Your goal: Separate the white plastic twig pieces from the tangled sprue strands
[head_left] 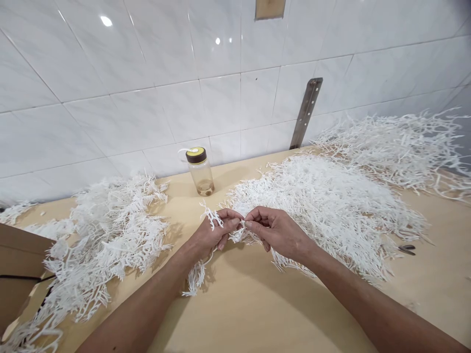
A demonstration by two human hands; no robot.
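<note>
My left hand [217, 230] is closed on a white branching plastic sprig [213, 218], whose forked tips poke up past the knuckles. A feathery tuft of white strands [196, 278] hangs below that wrist. My right hand [275, 230] pinches at a small white piece right beside the left fingertips, the two hands nearly touching. What lies between the fingertips is too small to make out fully. Behind and right of the hands spreads a large heap of thin white sprigs [320, 206]. Another pile of white assembled-looking branches [110, 235] lies to the left.
A clear bottle with a yellow and dark lid [200, 171] stands near the wall. Dark small snips or tweezers [406, 249] lie at the right. Longer white stems [397, 147] heap at the back right. A metal bracket [306, 113] leans on the tiles. A cardboard box [22, 269] is at left.
</note>
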